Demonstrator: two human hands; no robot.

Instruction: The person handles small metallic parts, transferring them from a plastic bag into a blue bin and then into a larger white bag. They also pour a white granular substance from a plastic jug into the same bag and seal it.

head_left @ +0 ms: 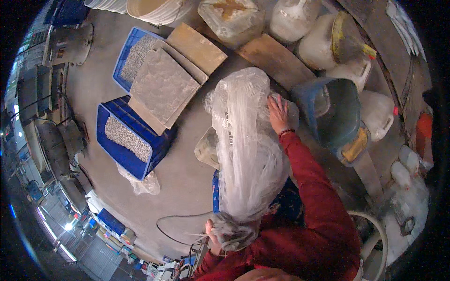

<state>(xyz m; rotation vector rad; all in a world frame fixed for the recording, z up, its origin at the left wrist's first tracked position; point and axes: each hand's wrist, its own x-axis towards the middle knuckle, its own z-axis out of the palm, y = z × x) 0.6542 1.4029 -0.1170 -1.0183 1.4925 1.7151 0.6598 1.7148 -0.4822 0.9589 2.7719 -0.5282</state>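
Note:
A large clear plastic bag (246, 150) lies in front of me, its film drawn in long folds toward my body. My right hand (278, 114) rests on the far right side of the bag, fingers spread. Close to my body the film ends in a greyish bunched end (234, 232). My left hand (214, 238) is closed at the left of that end. A thin pale string (193, 233) sticks out from its fingers; the bunched end partly hides this hand. What the bag contains is blurred by the film.
At the left stand two blue crates (104, 140) with pale pellets; flat slabs (164, 86) lie across them. A grey-blue bucket (304, 98), cloudy jugs (375, 112) and a yellow-rimmed container (335, 40) crowd the right. A dark cable (161, 227) loops over the floor beside my left hand.

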